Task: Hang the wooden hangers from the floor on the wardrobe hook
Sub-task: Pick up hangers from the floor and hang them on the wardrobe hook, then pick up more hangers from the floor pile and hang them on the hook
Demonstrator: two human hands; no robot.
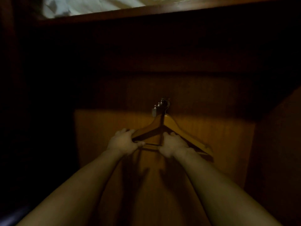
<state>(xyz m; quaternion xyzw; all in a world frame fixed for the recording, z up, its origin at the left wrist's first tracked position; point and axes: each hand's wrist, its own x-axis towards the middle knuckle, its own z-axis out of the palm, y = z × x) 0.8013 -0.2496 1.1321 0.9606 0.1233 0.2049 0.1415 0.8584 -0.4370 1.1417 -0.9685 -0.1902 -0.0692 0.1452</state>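
Head view: pretty dark shot looking into a wooden wardrobe [203, 98]; only a patch of the back panel around the hands is lit, warm orange, the rest fades to near black

Hook: a small metal hook rail [158, 106] sticks out from the back panel, with a few little pegs along it and a blocky end piece; it sits right above the hands

Hanger: a wooden hanger [172, 126] is up at the rail, its neck reaching to the inner end of it; the wire top is too dim to say for sure that it's seated; the two arms slope down left and right, with a crossbar along the bottom

Maybe a second hanger: the edges look doubled on the right side, so there could be two stacked together; can't tell in this light

Left hand: the left hand [123, 141] is curled around the left end of the hanger, fingers over the top, thumb [141, 143] pressed along the crossbar; closed grip

Right hand: the right hand [173, 145] is closed on the middle-right part of the hanger, fingers wrapped over the sloping arm just right of the neck

Arms: both bare forearms stretch up from the bottom corners; their shadows fall on the panel below the hanger

Top edge: a strip of white crumpled fabric [91, 5] shows above the wardrobe's top board; blurry
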